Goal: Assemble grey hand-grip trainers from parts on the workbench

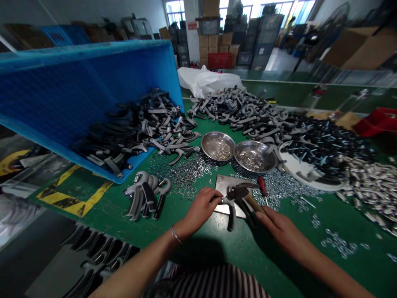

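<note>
My left hand [201,209] pinches a small part at the end of a grey-and-black curved handle [231,215], which lies on a square metal plate [221,183]. The small part is mostly hidden by my fingertips. In my right hand [274,221] is a hammer [254,203], gripped by its wooden shaft. The hammer's head is over the plate, close to my left fingertips; whether it touches the handle I cannot tell. A red-handled screwdriver [262,186] lies just beyond the hammer. Left of my left hand sits a small group of handles with springs [147,194].
A blue crate [178,78] on its side spills handles at left. Two metal bowls [204,142] hold small pins and fittings. Rings [186,182] and nuts [287,188] are scattered around. A handle pile [238,107], black screw knobs [335,140] and metal sleeves [372,182] lie beyond.
</note>
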Motion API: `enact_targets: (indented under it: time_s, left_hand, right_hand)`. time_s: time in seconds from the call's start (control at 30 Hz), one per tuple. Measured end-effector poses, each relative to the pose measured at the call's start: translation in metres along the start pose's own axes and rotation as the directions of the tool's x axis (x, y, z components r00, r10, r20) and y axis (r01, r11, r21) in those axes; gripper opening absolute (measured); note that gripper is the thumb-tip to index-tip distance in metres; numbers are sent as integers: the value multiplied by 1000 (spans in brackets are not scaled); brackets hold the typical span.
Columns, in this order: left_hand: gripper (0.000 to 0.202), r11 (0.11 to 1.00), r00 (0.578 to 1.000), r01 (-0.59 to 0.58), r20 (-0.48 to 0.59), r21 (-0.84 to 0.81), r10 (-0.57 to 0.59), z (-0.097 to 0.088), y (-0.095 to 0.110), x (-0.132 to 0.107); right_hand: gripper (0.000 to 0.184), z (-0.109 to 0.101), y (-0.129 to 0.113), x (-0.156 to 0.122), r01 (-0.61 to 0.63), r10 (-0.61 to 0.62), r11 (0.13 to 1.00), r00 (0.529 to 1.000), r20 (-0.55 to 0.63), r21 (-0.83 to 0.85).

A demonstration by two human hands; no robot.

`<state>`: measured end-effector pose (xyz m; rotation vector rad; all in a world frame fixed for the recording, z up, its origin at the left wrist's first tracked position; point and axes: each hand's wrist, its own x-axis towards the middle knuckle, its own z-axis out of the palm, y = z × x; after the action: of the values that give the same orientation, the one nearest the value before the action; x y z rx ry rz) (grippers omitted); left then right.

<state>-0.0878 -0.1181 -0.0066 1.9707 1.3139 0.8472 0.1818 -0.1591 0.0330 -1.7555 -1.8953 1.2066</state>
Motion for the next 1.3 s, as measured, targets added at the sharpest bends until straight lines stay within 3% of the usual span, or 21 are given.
enact_targets:
  time_s: [0.13, 0.3, 0.47, 0.67, 0.83, 0.93, 1.1, 1.3]
  left_hand:
    - [7, 997, 998, 65, -14, -39, -66, -2, 0, 4]
    - [14, 999, 999, -26, 35, 24, 25, 4, 5, 45]
    - [15, 975, 986, -108, 144, 195, 81, 14, -1, 77]
    - [15, 966, 986, -100, 156, 240, 63, 16, -2, 78]
    - [14, 933, 988, -115, 133, 341, 74, 24, -1, 74]
    - [17, 856, 979, -197, 143, 477, 145, 29, -2, 71]
    - [16, 632, 890, -455, 327, 628, 317, 27, -2, 68]
    - [22, 648, 860, -509, 372, 567, 349, 23, 0, 75]
  right_hand:
    - [40, -6, 2, -7, -127, 156, 927, 986, -54, 354]
    - [43, 0, 10, -17, -288, 345, 705, 938, 42, 648]
    - [40, 10, 15, -17, -232, 316, 626, 948, 29, 745]
    - [41, 17, 18, -15, -232, 307, 594, 950, 50, 770]
    - [42, 18, 18, -14, -231, 291, 600, 955, 60, 766]
    - [42, 20, 20, -14, -230, 291, 605, 955, 58, 762]
    - [42, 21, 20, -20, -225, 275, 628, 960, 58, 745]
    - [44, 0, 7, -16, -176, 225, 821, 974, -25, 543]
